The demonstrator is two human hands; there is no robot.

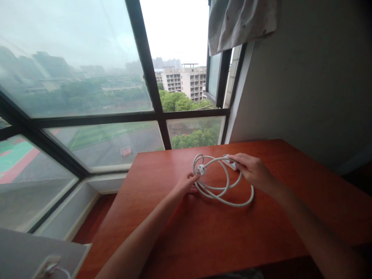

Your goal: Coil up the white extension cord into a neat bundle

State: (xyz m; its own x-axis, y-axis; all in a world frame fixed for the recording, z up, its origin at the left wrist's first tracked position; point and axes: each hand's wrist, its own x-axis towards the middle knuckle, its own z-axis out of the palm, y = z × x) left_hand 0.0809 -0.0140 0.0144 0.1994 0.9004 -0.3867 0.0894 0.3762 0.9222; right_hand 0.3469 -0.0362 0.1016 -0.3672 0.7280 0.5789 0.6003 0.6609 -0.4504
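A white power cord lies in loose loops on the reddish-brown table. At the left side of the loops, my left hand is closed on the coil, its fingers right by the white plug. My right hand pinches a stretch of the cord between thumb and fingertips at the upper right of the loops. Just under those fingertips is a white power strip, partly hidden by the hand.
The wooden table reaches back to a dark-framed window, with one pane swung open. A grey wall rises at the right. On the low wall at the lower left, a plug sits in a wall socket.
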